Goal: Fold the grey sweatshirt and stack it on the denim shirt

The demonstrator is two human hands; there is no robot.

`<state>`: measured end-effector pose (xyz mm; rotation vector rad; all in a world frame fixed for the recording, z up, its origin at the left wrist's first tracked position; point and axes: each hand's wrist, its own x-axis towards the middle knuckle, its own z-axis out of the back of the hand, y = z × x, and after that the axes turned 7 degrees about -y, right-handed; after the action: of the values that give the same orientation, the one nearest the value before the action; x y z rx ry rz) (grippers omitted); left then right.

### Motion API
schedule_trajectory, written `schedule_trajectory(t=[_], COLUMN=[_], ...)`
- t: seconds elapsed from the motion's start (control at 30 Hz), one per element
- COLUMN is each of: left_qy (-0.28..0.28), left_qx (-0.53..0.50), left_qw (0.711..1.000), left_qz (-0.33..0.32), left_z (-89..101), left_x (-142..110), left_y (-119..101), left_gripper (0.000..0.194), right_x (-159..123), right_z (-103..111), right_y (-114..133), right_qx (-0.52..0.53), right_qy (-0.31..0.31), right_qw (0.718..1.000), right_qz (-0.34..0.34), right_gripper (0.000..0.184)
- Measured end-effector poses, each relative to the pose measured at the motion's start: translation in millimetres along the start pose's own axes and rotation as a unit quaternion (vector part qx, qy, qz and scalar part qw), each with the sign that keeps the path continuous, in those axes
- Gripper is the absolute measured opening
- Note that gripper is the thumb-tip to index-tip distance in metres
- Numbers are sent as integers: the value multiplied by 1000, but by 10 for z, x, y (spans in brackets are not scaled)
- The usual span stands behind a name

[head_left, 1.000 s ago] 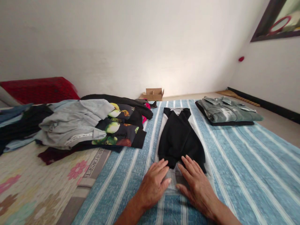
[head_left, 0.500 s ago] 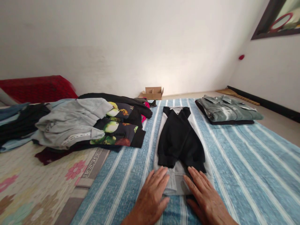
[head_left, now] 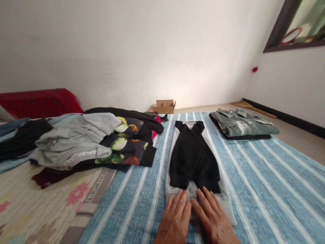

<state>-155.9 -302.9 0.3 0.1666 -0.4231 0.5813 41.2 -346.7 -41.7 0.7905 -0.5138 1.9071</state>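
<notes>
A grey sweatshirt with black sleeves (head_left: 194,159) lies lengthwise on the blue striped sheet (head_left: 264,183), its sleeves folded inward over the body. My left hand (head_left: 175,220) and my right hand (head_left: 215,222) rest flat side by side on its near grey hem, fingers stretched out and pointing away from me. Neither hand holds anything.
A heap of loose clothes (head_left: 83,140) lies to the left, partly on a floral cover (head_left: 38,203). A folded grey-green garment (head_left: 241,123) sits at the far right of the sheet. A small cardboard box (head_left: 164,106) stands on the floor by the wall. A red cushion (head_left: 38,103) is far left.
Both hands have slid back toward me along the sweatshirt's lower part and come closer together. The view has shifted slightly.
</notes>
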Motion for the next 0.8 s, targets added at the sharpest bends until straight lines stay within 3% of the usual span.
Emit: schedule_trajectory(t=[0.13,0.33,0.43,0.57,0.67,0.8], left_qy=[-38,-44,-48,-70,-49,23], left_qx=[24,-3,-17,4,17,10], left_qw=[999,999,999,996,996,997], left_qz=[-15,-17,4,58,79,75], left_z=[-85,-104,-68,-34,-17,33], left_x=[-33,-33,-10,47,123,261], left_y=[53,110,102,64,60,93], left_gripper=[45,57,63,57,56,52], right_x=[16,162,228,301,382,491], right_z=[-44,47,103,149,176,200], right_y=[-42,-133,-169,-199,-211,-189], right_qx=[-11,-40,-42,-38,-24,-11], right_qy=[-27,-44,-38,-25,-21,14], right_qw=[1000,996,995,997,998,1000], right_qz=[8,65,87,69,61,25], right_gripper=[48,45,41,41,38,39])
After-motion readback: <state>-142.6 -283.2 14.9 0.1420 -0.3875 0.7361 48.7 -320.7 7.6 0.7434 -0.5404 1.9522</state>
